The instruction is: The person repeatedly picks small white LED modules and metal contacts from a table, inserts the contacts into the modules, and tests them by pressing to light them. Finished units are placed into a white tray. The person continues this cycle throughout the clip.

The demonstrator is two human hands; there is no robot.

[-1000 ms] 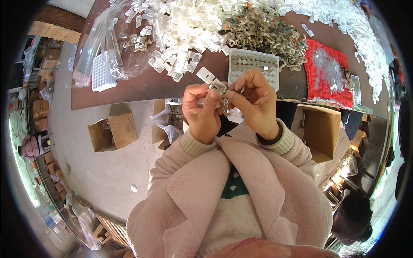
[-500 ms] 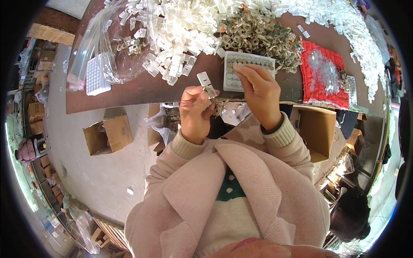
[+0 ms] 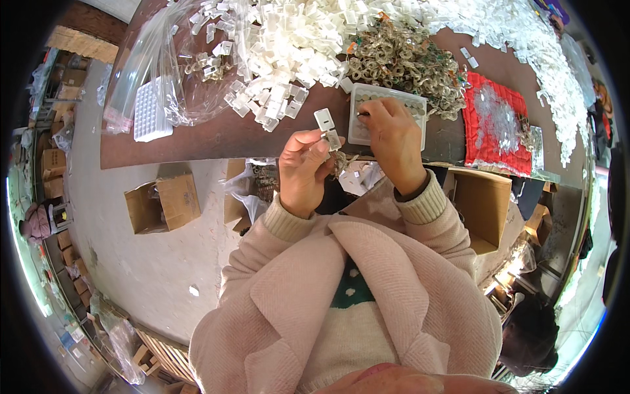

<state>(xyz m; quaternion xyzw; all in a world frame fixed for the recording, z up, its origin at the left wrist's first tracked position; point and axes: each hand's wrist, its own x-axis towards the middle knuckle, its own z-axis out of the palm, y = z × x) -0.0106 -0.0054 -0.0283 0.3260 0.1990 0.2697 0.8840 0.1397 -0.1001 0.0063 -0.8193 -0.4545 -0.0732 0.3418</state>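
Note:
My left hand (image 3: 303, 176) holds up a small white hinged plastic box (image 3: 324, 120), its lid swung up, between thumb and fingers. Beige stringy rings (image 3: 340, 161) hang below those fingers. Over a translucent shallow tray (image 3: 357, 134) filled with small round pale pieces, my right hand (image 3: 397, 143) is closed in a pinch. A tiny dark thing shows at its fingertips; what it is I cannot make out. Behind the tray lies a heap of tangled beige rings (image 3: 403, 62). A large pile of white plastic boxes (image 3: 289, 46) spreads to its left.
Clear plastic bags (image 3: 190, 98) and a white dimpled tray (image 3: 152, 111) lie at the table's left. A red cloth (image 3: 495, 125) with clear small parts lies right of the translucent tray. Below the table edge stand cardboard boxes (image 3: 178, 200). Another person (image 3: 530, 331) appears at lower right.
My right hand has turned and its fingers have drawn together over the tray, with a small dark thing now at the tips. My left hand still holds the white box, slightly farther right.

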